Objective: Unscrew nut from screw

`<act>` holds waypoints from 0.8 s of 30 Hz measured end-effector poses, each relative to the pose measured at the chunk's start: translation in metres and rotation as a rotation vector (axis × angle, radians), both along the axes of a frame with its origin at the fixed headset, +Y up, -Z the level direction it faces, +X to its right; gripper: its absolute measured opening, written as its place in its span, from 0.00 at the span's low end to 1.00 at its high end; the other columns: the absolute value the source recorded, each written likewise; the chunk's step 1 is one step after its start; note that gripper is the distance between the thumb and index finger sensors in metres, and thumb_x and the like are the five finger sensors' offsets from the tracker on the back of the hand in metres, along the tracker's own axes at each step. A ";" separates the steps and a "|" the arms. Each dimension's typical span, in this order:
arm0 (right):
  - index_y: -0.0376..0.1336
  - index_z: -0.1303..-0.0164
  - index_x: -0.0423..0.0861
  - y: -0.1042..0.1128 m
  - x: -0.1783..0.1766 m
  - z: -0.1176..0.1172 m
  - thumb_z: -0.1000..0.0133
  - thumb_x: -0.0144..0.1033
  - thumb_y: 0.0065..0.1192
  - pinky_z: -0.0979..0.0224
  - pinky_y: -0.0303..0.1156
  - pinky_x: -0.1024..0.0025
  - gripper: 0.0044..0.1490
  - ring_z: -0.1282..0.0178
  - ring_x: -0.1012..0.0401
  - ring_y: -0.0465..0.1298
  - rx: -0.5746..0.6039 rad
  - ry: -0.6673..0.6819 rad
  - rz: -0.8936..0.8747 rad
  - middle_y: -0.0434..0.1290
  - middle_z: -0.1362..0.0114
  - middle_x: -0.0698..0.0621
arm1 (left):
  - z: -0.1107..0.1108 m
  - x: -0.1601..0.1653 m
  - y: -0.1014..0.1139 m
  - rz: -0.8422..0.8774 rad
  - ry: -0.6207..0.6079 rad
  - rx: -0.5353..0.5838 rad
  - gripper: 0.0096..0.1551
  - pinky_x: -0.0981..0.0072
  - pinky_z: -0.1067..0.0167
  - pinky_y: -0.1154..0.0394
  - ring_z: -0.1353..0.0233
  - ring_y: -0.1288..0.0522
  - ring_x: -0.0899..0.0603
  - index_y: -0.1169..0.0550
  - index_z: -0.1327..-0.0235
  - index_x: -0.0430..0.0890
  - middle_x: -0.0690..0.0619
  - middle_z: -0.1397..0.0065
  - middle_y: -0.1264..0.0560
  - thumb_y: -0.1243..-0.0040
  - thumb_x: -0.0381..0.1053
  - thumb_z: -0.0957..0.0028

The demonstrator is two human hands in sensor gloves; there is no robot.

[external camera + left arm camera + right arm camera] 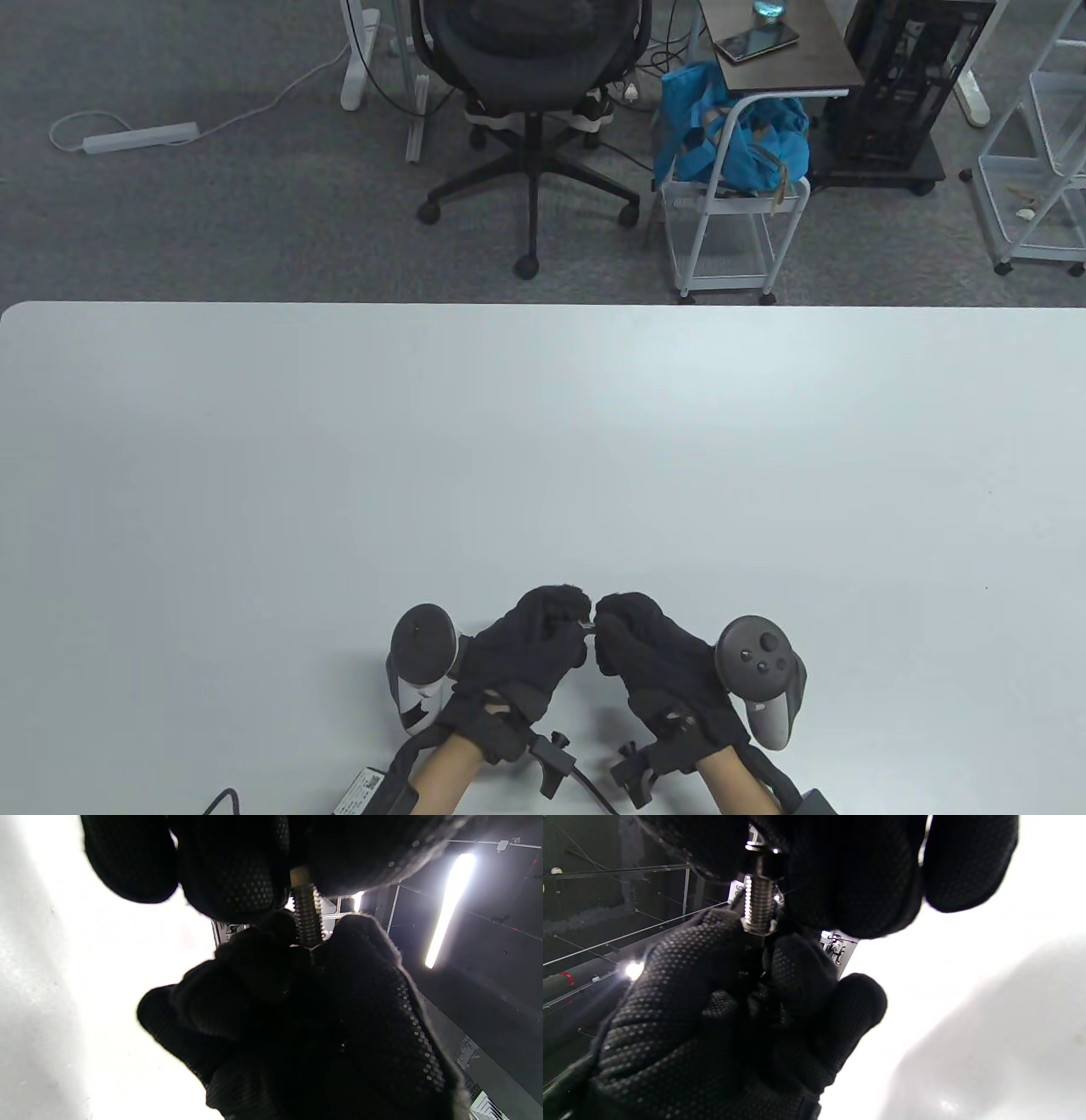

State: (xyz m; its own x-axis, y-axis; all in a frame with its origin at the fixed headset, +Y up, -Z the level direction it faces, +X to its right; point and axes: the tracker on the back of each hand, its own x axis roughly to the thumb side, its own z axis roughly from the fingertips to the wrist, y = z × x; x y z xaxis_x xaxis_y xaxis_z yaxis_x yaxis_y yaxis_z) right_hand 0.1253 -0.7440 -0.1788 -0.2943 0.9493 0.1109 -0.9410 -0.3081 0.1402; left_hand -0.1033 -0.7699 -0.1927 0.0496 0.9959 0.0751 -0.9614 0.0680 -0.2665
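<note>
Near the white table's [543,441] front edge, both black-gloved hands, left [530,649] and right [649,658], are pinching the silver threaded screw [307,918]; its barely visible nut [758,927] risks dropping as threads disengage.

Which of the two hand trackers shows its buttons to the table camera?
The right tracker, on the right hand: round buttons dot its dark face. The left tracker on the left hand shows a plain face, partly white.

Black dotted-knit gloves cover the left hand [530,649] and right hand [649,658]; grey trackers, bare forearms, black cabled wrist straps.
</note>
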 end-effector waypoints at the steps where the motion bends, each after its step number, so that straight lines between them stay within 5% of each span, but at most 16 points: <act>1: 0.64 0.33 0.36 0.001 0.000 0.000 0.40 0.47 0.59 0.41 0.76 0.42 0.34 0.54 0.50 0.81 0.018 0.005 -0.004 0.79 0.49 0.45 | 0.000 0.000 0.000 0.001 -0.001 0.000 0.26 0.40 0.44 0.21 0.53 0.17 0.44 0.22 0.37 0.50 0.41 0.38 0.21 0.33 0.52 0.49; 11: 0.63 0.29 0.46 0.007 -0.001 0.002 0.41 0.41 0.63 0.34 0.72 0.40 0.30 0.41 0.45 0.77 0.100 0.017 0.017 0.73 0.35 0.44 | 0.000 0.000 0.000 0.014 0.004 -0.013 0.26 0.40 0.44 0.21 0.54 0.16 0.45 0.22 0.37 0.50 0.41 0.38 0.21 0.34 0.53 0.48; 24: 0.64 0.29 0.44 0.007 -0.001 0.003 0.41 0.42 0.63 0.34 0.73 0.41 0.31 0.41 0.46 0.77 0.110 -0.008 0.002 0.74 0.35 0.45 | 0.000 -0.001 0.000 0.020 0.002 -0.014 0.26 0.40 0.45 0.21 0.54 0.16 0.45 0.22 0.37 0.50 0.41 0.38 0.21 0.34 0.53 0.48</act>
State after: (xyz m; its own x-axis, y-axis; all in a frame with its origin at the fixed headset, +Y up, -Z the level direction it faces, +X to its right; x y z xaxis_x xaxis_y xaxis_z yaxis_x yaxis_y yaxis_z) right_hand 0.1247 -0.7368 -0.1763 -0.2977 0.9308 0.2121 -0.9413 -0.3233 0.0975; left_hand -0.1040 -0.7695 -0.1929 0.0299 0.9977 0.0610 -0.9630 0.0451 -0.2658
